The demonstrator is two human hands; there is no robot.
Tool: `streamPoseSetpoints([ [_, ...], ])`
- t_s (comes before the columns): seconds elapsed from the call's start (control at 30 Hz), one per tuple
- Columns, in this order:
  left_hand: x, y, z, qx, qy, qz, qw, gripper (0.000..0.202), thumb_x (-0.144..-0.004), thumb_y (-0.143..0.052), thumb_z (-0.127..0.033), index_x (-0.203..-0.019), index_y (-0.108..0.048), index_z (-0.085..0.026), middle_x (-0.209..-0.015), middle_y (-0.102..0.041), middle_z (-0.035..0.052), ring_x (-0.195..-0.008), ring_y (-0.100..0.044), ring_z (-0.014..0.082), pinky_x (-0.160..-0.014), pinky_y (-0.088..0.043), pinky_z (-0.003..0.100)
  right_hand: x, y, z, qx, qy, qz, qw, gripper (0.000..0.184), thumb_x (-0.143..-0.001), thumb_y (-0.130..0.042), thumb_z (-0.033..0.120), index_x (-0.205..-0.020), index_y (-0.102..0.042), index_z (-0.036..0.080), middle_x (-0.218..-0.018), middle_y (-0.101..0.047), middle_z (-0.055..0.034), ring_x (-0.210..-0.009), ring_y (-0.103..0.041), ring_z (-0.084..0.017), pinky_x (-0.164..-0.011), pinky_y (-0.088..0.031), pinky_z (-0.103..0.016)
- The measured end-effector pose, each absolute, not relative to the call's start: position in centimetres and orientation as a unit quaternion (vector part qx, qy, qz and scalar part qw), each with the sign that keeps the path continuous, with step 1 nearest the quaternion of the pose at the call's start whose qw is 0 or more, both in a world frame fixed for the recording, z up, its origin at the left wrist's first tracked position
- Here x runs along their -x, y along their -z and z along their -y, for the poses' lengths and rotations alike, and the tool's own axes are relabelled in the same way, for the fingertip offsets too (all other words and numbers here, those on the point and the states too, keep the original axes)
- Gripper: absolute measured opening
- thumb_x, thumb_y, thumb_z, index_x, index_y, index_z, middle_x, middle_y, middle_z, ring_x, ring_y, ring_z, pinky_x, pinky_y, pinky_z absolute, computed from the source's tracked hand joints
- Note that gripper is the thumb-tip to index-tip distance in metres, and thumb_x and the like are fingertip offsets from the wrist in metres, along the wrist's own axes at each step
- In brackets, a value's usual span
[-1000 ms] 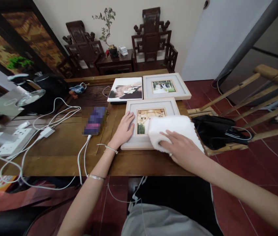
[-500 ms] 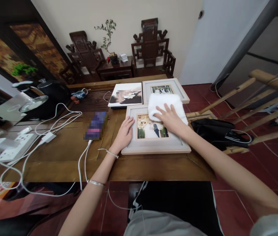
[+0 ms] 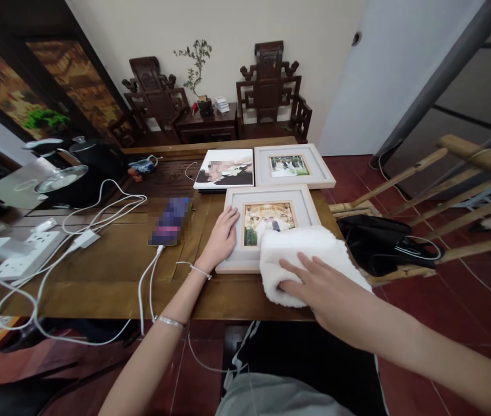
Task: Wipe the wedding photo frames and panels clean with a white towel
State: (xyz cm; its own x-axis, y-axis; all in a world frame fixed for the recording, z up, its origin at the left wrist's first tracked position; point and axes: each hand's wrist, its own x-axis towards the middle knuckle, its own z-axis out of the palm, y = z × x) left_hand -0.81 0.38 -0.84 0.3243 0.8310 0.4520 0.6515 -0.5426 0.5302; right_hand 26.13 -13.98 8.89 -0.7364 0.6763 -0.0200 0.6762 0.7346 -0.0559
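Observation:
A pale wooden picture frame (image 3: 235,203) lies flat on the brown wooden table (image 3: 110,260) in front of me. My left hand (image 3: 221,237) rests open and flat on the frame's left border. My right hand (image 3: 321,286) presses with fingers spread on a white fluffy cloth (image 3: 297,248) that covers the frame's near right corner and reaches the table's front edge. The photo (image 3: 266,219) inside the frame shows above the cloth.
A second framed photo (image 3: 291,166) and an unframed print (image 3: 225,169) lie farther back. A phone (image 3: 169,221) on a white cable, a power strip (image 3: 19,260) with tangled cords, a kettle (image 3: 93,156) stand left. A black bag (image 3: 379,242) on a bamboo chair sits right.
My right hand has drawn the cloth from the frame's far edge down to its near right corner. My left hand stayed on the frame's left border.

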Motion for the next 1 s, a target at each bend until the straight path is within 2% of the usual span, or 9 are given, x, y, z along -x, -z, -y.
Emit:
streamPoseSetpoints([
  [0.13,0.9,0.9,-0.4,-0.806,-0.349,-0.46,0.129,0.045,-0.093,-0.04,-0.014,-0.135,-0.057,-0.017,-0.147,-0.053,0.0128,-0.146,-0.036,0.0262,-0.121,-0.028,0.055,-25.6,-7.1,11.6,0.373,-0.019,0.927,0.017,0.079,-0.065,-0.044,-0.01,-0.137,-0.053,0.021,-0.152,-0.045,-0.0152,-0.14,-0.038,-0.041,-0.107,-0.04,-0.06],
  [0.27,0.9,0.9,-0.4,-0.807,-0.35,-0.458,0.128,0.045,-0.093,-0.04,-0.015,-0.135,-0.057,-0.019,-0.147,-0.053,0.0108,-0.146,-0.036,0.0255,-0.121,-0.028,0.056,-25.9,-5.4,5.8,0.412,0.009,0.908,0.076,0.075,-0.066,-0.041,-0.012,-0.133,-0.056,0.017,-0.155,-0.041,-0.0163,-0.145,-0.03,-0.037,-0.112,-0.032,-0.062],
  [0.37,1.0,0.9,-0.4,-0.807,-0.351,-0.457,0.13,0.045,-0.093,-0.04,-0.015,-0.135,-0.057,-0.017,-0.147,-0.053,0.0119,-0.146,-0.037,0.0258,-0.121,-0.029,0.055,-26.1,-5.0,0.7,0.433,0.045,0.896,0.09,0.076,-0.067,-0.041,-0.012,-0.135,-0.054,0.018,-0.159,-0.035,-0.0152,-0.147,-0.027,-0.036,-0.112,-0.029,-0.063],
  [0.53,1.0,0.7,-0.3,-0.806,-0.349,-0.459,0.136,0.044,-0.094,-0.04,-0.015,-0.133,-0.058,-0.016,-0.147,-0.054,0.0125,-0.146,-0.037,0.0259,-0.122,-0.029,0.054,-25.4,-5.3,-4.2,0.462,0.082,0.88,0.075,0.072,-0.07,-0.041,-0.012,-0.136,-0.052,0.014,-0.16,-0.031,-0.0163,-0.147,-0.02,-0.041,-0.111,-0.026,-0.069],
  [0.8,1.0,0.6,-0.4,-0.809,-0.34,-0.462,0.131,0.048,-0.093,-0.041,-0.015,-0.138,-0.054,-0.018,-0.147,-0.053,0.0105,-0.146,-0.037,0.0254,-0.121,-0.029,0.055,-25.2,-6.2,3.3,0.414,0.018,0.91,0.002,0.067,-0.072,-0.041,-0.01,-0.128,-0.063,0.018,-0.153,-0.044,-0.0148,-0.142,-0.034,-0.043,-0.105,-0.034,-0.07],
  [1.0,0.8,0.3,-0.2,-0.808,-0.335,-0.466,0.131,0.046,-0.093,-0.039,-0.015,-0.136,-0.056,-0.015,-0.147,-0.053,0.0138,-0.146,-0.037,0.027,-0.122,-0.029,0.054,-26.0,-9.7,11.6,0.347,-0.097,0.933,-0.015,0.07,-0.068,-0.045,-0.01,-0.127,-0.062,0.023,-0.153,-0.046,-0.0092,-0.138,-0.043,-0.036,-0.105,-0.045,-0.057],
])
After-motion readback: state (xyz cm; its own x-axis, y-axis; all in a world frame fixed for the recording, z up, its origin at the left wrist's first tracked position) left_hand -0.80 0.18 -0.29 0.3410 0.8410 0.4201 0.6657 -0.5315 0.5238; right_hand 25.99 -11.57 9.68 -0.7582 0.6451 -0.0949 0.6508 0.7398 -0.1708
